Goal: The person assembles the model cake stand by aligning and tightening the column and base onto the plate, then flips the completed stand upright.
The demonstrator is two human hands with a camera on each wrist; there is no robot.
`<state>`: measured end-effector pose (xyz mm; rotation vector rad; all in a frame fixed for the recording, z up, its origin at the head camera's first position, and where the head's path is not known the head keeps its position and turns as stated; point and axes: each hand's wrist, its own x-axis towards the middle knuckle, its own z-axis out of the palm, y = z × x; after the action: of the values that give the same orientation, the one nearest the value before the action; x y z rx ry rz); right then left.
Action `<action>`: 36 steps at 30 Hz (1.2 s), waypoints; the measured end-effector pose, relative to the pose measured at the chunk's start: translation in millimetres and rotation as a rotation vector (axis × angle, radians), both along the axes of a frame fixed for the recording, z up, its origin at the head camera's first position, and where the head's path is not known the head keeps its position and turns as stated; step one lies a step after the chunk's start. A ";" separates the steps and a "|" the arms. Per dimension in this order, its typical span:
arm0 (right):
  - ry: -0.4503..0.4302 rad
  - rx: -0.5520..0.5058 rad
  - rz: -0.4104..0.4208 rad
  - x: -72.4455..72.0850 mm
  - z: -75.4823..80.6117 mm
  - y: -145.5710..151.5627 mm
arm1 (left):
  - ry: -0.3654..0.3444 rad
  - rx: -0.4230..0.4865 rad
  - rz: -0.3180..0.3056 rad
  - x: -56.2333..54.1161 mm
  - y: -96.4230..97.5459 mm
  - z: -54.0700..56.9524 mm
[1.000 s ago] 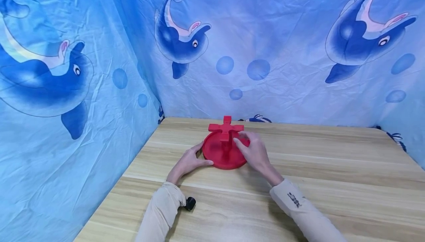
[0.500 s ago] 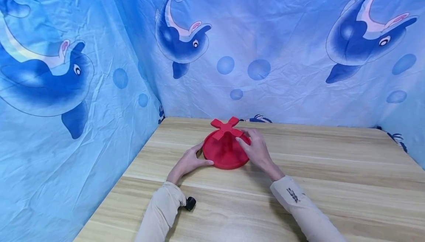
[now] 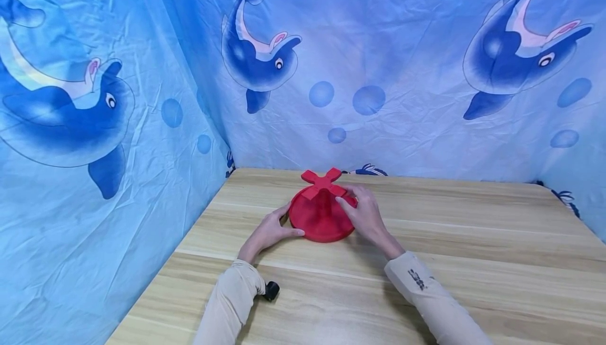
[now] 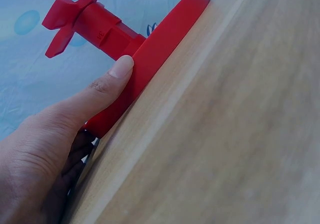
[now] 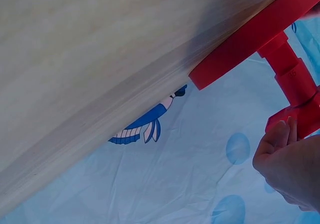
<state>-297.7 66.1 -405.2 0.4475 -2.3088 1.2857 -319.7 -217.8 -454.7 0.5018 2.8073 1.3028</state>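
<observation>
A red stand has a round dish-like base (image 3: 324, 238), an upright post (image 4: 102, 29) and a four-armed cross-shaped top (image 3: 323, 182). It stands upright on the wooden table. My left hand (image 3: 268, 231) grips the base at its left side, thumb (image 4: 121, 67) on the near rim and fingers round the far side, mostly hidden. On the right, my right hand (image 3: 367, 217) pinches one arm of the cross between thumb and fingers. The right wrist view shows those fingertips (image 5: 280, 131) against the arm's end, beyond the stepped post.
The wooden table (image 3: 450, 282) reaches back to a blue curtain (image 3: 402, 61) printed with dolphins, which also hangs at the left. A small black device (image 3: 271, 291) sits at the left sleeve cuff.
The cross-shaped top has turned by roughly an eighth of a turn, its arms now pointing diagonally. My right hand shifted slightly with it; the left hand and base stayed put.
</observation>
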 end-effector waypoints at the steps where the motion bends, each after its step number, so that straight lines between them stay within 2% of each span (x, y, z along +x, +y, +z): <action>1: 0.004 -0.002 0.001 0.1 -0.3 -0.2 | 0.001 0.002 -0.002 0.0 0.1 0.0; 10: -0.028 -0.006 0.030 8.2 -0.7 -2.6 | 0.004 -0.009 -0.004 0.5 0.9 0.3; 17: -0.034 -0.063 -0.067 3.7 0.7 5.9 | -0.002 0.004 -0.003 -0.3 1.9 0.3; 20: -0.060 -0.052 -0.070 -3.2 0.3 10.1 | 0.007 0.001 -0.003 -1.5 2.0 -0.1; 26: -0.107 -0.005 0.028 -15.2 -0.1 16.0 | 0.004 0.009 -0.012 -1.8 1.7 0.8; 31: -0.125 -0.011 0.104 -21.8 -0.1 17.4 | 0.012 0.015 -0.018 -2.5 1.1 0.9; 36: -0.125 -0.017 0.144 -25.2 -1.0 17.4 | 0.006 0.014 -0.012 -1.7 0.2 0.3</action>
<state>-323.0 83.5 -406.2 0.5500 -2.4034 1.4383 -321.4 -217.6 -454.5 0.5231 2.7971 1.3219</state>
